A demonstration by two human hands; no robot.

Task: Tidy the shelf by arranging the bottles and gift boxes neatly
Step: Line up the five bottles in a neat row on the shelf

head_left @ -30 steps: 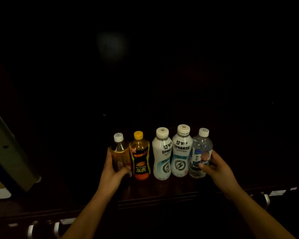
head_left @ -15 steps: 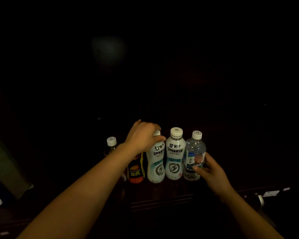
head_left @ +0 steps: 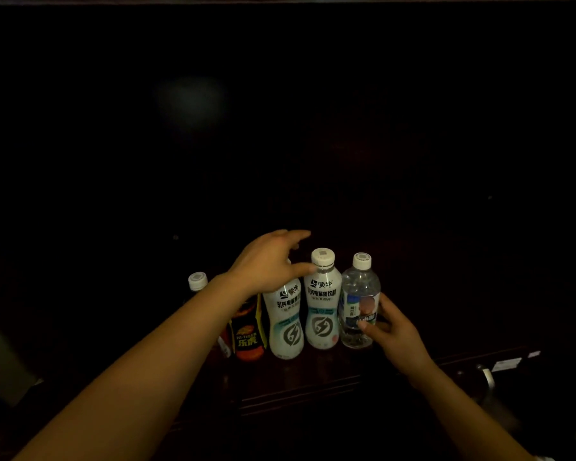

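Five bottles [head_left: 321, 314] stand in a neat row on the shelf [head_left: 296, 377]; no gift boxes show. The left hand [head_left: 270, 261] hovers spread; the right hand [head_left: 393, 331] grips the water bottle [head_left: 356, 294].

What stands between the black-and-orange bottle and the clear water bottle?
Head view: the left white bottle and the right white bottle, both upright, side by side, left of the clear water bottle.

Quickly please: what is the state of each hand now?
Left hand: open, fingers straight above a white bottle.
Right hand: grips the water bottle.
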